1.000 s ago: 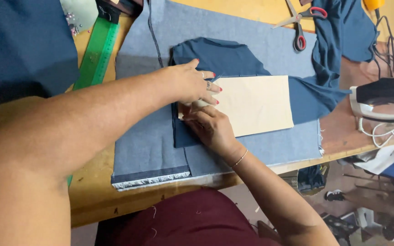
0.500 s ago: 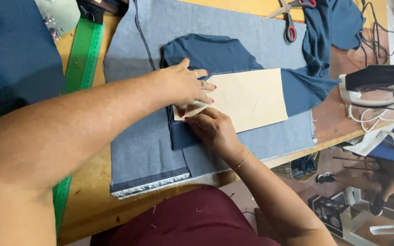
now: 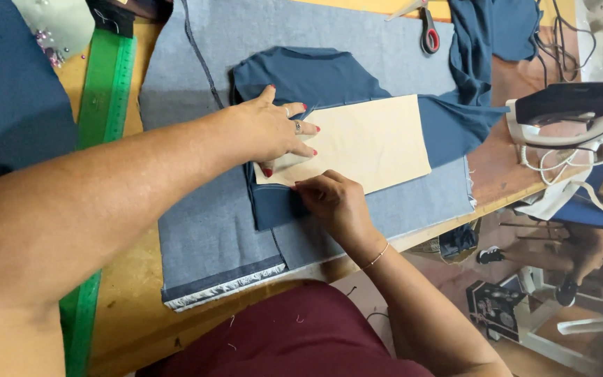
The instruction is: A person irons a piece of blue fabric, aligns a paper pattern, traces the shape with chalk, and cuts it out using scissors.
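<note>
Crowded sewing corner, warm wood everywhere

The surface (image 3: 134,307) is worn yellowish wood with a green ruler (image 3: 102,105) along its left side, scissors (image 3: 427,31) at the far edge and an iron (image 3: 574,115) with tangled cords on the right. Below the edge there's a reddish-brown floor (image 3: 497,279) with a small box (image 3: 493,307) on it.

Cream card (image 3: 371,143) on navy fabric (image 3: 315,77); green ruler (image 3: 102,91).

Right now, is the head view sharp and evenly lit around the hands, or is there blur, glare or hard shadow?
Head view: both hands, left hand and right hand, and the cream rectangular card look sharp; light is soft and even, no glare; the near left forearm is big and slightly soft.
</note>
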